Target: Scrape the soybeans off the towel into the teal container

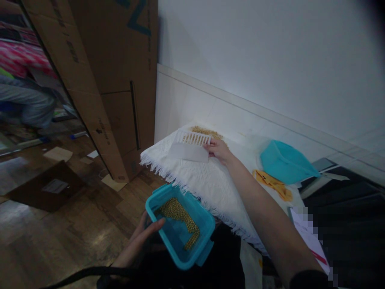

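Note:
My left hand [147, 233] grips the left side of a blue plastic container [177, 261], thumb over its rim. Small round golden beads or beans [177, 210] lie inside along one side; their exact kind I cannot tell. My right hand [221, 150] has its fingers closed on the right end of a white slotted plastic tray [189, 152], with a row of slots at the back and a plain face in front. It is over a white fringed cloth [204, 176]. Behind it lies a scatter of yellowish grains [207, 131].
A tall cardboard box [120, 80] stands left of the cloth, beside a white wall [270, 52]. At right are a second blue container [285, 160] and a yellow cloth [273, 184]. Cardboard pieces [48, 186] lie on the wooden floor. Part of a person [27, 92] shows far left.

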{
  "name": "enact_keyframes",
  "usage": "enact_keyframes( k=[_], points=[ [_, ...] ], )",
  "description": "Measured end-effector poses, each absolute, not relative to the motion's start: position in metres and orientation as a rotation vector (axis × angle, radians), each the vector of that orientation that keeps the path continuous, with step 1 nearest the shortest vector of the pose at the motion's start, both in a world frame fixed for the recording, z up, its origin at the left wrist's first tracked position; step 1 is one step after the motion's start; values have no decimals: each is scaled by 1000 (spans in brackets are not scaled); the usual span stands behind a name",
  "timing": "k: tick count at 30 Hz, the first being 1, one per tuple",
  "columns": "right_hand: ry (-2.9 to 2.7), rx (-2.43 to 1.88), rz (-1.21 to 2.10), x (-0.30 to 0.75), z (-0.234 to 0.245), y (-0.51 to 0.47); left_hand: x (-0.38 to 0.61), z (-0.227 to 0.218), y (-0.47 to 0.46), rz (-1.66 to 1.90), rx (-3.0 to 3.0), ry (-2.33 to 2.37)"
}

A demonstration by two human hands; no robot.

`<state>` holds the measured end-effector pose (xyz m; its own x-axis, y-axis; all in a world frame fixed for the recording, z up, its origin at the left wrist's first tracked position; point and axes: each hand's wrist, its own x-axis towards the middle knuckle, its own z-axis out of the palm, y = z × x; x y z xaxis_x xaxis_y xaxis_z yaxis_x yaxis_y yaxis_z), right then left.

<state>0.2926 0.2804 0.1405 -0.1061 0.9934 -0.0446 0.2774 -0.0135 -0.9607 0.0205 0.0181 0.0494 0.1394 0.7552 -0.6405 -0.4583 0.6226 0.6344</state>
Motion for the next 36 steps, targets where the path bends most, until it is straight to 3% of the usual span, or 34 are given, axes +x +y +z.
enact_keyframes(
  k=[7,12,17,36],
  points=[
    [-1427,-1342,715,305,156,207,23,50,18,911,341,1116],
    [-1596,-1492,68,283,132,139,23,53,17,922,341,1087],
    [-1834,-1453,-235,269,108,124,22,53,16,923,398,1121],
    [-1859,-1399,-180,276,102,145,22,47,20,913,358,1192]
  ],
)
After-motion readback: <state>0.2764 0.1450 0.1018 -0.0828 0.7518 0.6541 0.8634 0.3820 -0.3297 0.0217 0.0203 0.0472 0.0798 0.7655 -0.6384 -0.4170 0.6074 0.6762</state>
